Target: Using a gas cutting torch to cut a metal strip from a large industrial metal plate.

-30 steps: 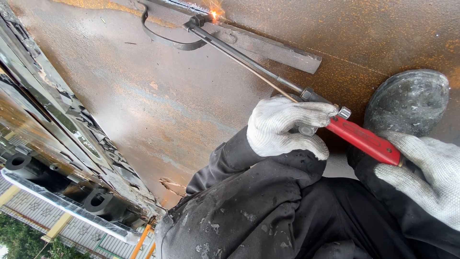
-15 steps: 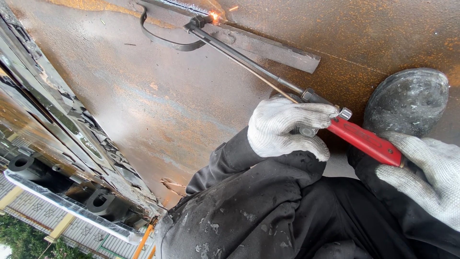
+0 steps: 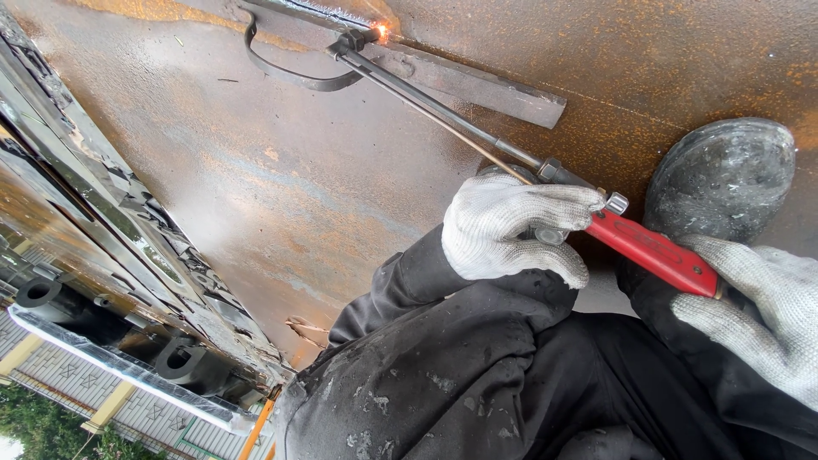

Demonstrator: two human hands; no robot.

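Note:
A long cutting torch (image 3: 477, 136) with a red handle (image 3: 652, 253) stretches from lower right to the top of the view. Its tip (image 3: 354, 40) throws a small orange flame against a rusty steel plate (image 3: 256, 170), beside a flat steel strip (image 3: 477, 81). My left hand (image 3: 511, 226), in a white knit glove, grips the torch just ahead of the red handle. My right hand (image 3: 754, 311), also gloved, holds the rear end of the red handle. Both sleeves are dark and dirty.
A curved metal band (image 3: 290, 77) lies on the plate left of the torch tip. A dark rubber boot toe (image 3: 724, 179) rests on the plate at right. Stacked steel edges (image 3: 94, 213) run along the left, with paving and grass far below.
The torch tip and flame stay at the same spot on the strip's end. Both hands hold their grip with hardly any shift.

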